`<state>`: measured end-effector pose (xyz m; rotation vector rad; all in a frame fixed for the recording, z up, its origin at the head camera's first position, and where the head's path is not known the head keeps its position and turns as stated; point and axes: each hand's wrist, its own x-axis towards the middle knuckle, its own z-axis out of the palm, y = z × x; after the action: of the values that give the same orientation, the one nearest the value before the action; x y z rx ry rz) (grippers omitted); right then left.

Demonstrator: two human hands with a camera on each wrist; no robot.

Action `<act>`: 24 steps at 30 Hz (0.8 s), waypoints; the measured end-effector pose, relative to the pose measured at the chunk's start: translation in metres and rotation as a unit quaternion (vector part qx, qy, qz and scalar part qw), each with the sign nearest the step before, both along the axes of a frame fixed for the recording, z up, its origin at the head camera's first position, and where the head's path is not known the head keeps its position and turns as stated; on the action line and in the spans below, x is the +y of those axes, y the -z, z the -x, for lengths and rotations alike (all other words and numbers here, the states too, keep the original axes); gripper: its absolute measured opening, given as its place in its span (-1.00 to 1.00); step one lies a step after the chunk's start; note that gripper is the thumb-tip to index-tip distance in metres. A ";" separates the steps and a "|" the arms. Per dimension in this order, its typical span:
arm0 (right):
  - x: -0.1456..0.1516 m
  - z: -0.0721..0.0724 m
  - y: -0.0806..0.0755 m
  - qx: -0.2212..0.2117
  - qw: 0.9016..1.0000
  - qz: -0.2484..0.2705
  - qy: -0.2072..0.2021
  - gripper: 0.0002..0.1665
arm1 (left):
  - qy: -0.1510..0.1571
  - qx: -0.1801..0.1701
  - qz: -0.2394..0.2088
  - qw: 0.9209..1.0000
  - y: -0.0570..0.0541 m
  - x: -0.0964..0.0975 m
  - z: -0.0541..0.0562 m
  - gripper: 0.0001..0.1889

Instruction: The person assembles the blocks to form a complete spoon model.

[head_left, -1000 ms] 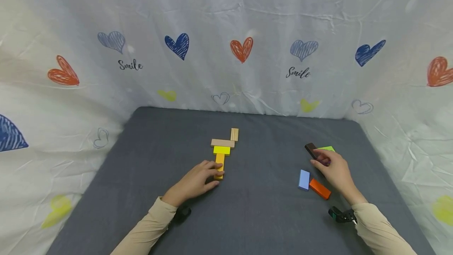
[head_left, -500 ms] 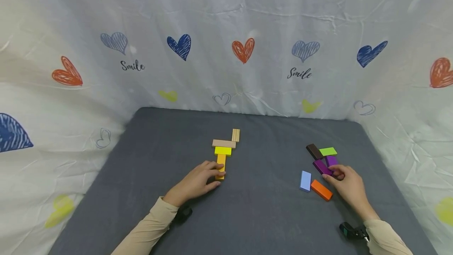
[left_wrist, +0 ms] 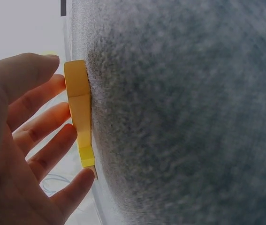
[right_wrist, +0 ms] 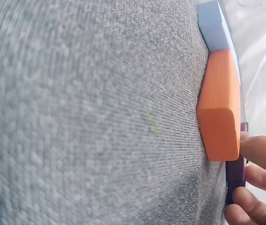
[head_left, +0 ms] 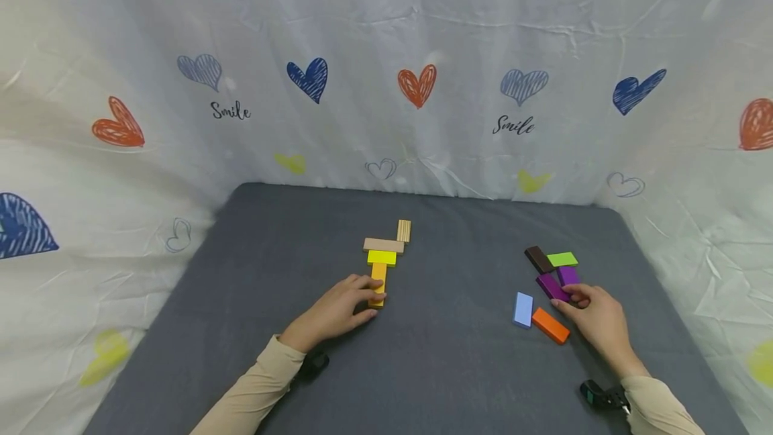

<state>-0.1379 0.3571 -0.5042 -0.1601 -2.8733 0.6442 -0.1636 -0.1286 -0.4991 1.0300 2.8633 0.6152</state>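
Observation:
My left hand rests its fingertips on an amber-yellow block. In the left wrist view its fingers are spread and nearly straight along the amber block. Beyond that block lie a bright yellow block, a tan block and a striped wooden block, forming a stepped chain. My right hand pinches the near end of a dark purple block between thumb and fingers. A violet block lies right beside it, partly behind the fingers.
Dark brown and lime green blocks lie just beyond the purple one. Nearer are a light blue block and an orange block, end to side. A grey cloth covers the table; a white printed curtain surrounds it.
My right hand has drawn back toward me from the dark brown block to the dark purple one, revealing the purple and violet blocks. The left hand stays on the amber block.

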 end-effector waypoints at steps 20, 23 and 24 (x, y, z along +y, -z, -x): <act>0.000 0.001 -0.003 -0.047 0.998 0.029 0.000 -0.42 | -0.004 -0.010 0.006 1.000 -0.001 -0.001 -0.001 -0.63; 0.001 0.000 -0.004 -0.049 0.998 0.031 -0.007 -0.43 | -0.007 -0.016 0.009 1.000 -0.001 -0.001 -0.001 -0.63; 0.002 -0.001 -0.005 -0.048 0.998 0.033 -0.009 -0.44 | -0.008 -0.018 0.011 1.000 -0.001 -0.001 -0.001 -0.63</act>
<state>-0.1368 0.3586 -0.4991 -0.1797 -2.9498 0.7542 -0.1625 -0.1292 -0.4978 0.9829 2.8434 0.5951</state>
